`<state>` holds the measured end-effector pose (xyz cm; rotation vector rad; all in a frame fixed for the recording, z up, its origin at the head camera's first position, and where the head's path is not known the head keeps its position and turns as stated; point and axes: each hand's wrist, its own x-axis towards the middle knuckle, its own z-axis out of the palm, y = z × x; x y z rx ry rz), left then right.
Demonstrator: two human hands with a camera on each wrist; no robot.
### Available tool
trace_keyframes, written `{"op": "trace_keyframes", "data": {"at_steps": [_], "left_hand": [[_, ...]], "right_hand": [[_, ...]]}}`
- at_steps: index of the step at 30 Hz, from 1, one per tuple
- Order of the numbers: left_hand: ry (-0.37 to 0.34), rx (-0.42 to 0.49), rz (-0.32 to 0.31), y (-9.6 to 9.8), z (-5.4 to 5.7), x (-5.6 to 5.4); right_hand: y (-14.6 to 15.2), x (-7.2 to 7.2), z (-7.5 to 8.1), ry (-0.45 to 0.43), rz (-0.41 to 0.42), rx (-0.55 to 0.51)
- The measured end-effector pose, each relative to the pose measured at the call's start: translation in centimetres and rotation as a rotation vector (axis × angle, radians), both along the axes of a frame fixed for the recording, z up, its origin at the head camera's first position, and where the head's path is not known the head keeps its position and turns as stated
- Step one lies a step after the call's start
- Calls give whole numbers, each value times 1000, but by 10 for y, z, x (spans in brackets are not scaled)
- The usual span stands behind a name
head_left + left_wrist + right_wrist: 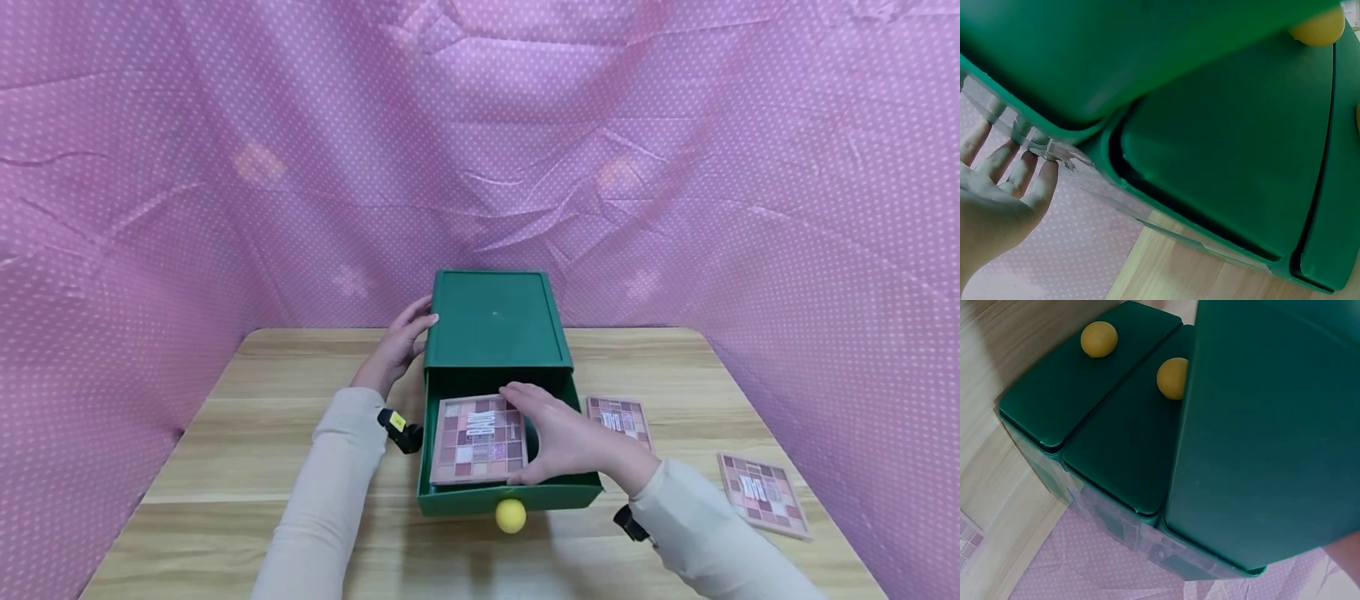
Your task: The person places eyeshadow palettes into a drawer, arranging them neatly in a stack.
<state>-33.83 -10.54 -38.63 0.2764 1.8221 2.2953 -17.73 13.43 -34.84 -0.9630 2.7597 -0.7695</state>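
Note:
A green drawer cabinet point(498, 321) stands in the middle of the table, its top drawer point(457, 502) pulled out toward me. Inside the drawer, tilted toward its left side, is a pink eyeshadow palette point(480, 442) with a grid of shades on its cover. My right hand point(562, 433) holds this palette at its right side, thumb at the near edge and fingers at the far edge. My left hand point(397, 346) rests against the cabinet's left side, its fingers point(1013, 165) extended along the wall in the left wrist view.
Two more palettes lie on the table to the right, one palette point(621, 419) beside the drawer and another palette point(765, 493) near the right edge. A yellow knob point(511, 516) sticks out from the drawer front. Lower closed drawers point(1122, 437) show underneath. Pink dotted cloth point(480, 150) surrounds the table.

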Motion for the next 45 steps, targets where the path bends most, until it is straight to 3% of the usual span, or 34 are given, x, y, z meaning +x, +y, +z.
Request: {"op": "trace_keyframes", "data": {"at_steps": [9, 28, 40, 45], "left_hand": [[-6, -3, 11, 2, 0, 5], [-6, -7, 25, 4, 2, 12], [-6, -13, 34, 5, 2, 15], [2, -2, 31, 7, 2, 18]], "right_hand": [[-6, -1, -5, 14, 64, 94], [-9, 1, -15, 107, 95, 284], [-6, 4, -14, 129, 112, 314], [-2, 4, -11, 83, 89, 281]]}}
